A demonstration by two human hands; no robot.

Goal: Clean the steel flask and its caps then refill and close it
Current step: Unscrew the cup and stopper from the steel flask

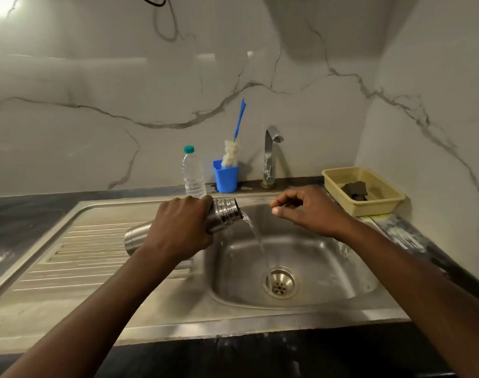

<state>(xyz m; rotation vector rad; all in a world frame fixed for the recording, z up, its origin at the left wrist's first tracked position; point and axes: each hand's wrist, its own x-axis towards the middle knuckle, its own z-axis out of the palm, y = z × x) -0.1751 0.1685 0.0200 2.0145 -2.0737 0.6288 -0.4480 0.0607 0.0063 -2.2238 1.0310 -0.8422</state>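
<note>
My left hand (pixel 179 227) grips the steel flask (pixel 224 216) around its middle and holds it tipped almost level, mouth to the right over the sink basin (pixel 328 268). Water streams from the open threaded mouth down toward the drain (pixel 279 283). The flask's base (pixel 134 238) sticks out to the left over the drainboard. My right hand (pixel 309 210) hovers above the basin's back edge with fingers curled; something small and dark may be tucked in them, but I cannot make it out. No caps are visible.
Behind the sink stand a clear plastic water bottle (pixel 193 173) with a teal cap, a blue cup (pixel 226 175) holding a blue-handled bottle brush (pixel 234 148), and the tap (pixel 271 156). A yellow basket (pixel 385 197) with a dark scrub pad sits at the right.
</note>
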